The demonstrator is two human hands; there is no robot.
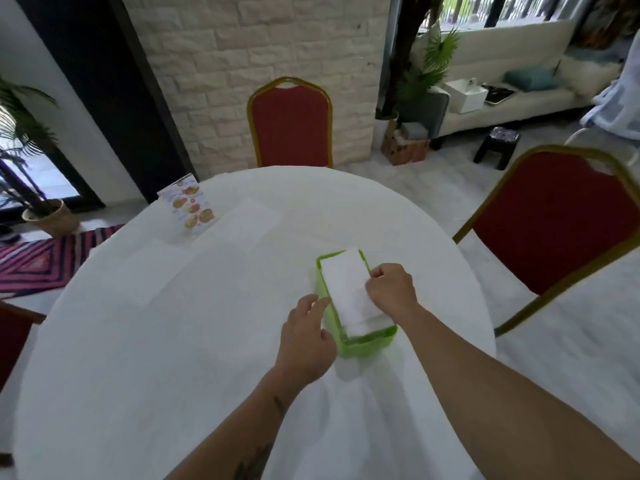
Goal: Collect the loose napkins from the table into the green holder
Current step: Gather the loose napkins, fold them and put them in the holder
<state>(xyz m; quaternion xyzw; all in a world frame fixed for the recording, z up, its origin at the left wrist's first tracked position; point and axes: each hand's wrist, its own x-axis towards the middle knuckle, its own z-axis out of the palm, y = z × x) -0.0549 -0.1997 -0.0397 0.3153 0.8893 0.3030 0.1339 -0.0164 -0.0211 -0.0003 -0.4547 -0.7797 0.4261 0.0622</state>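
Nearest the lens, our two bare forearms reach up from the bottom of the frame over the white-clothed surface (138, 358). Our left hand (306, 337) lies with fingers straight and relaxed against the left wall of the green holder (367, 348), steadying it and clamped on nothing. Our right hand (391, 292) has its grip curled onto the right edge of the napkin stack (346, 292), which sits in the holder just right of centre frame. We judge the step in hand to be seating these napkins squarely. More loose napkins (249, 220) seem to lie flat toward the upper left, beside the standing menu card (188, 206), though white on white makes their edges hard to tell. The next move, as we read it, calls for letting go of the stack and reaching across toward that upper-left patch to lift another sheet.
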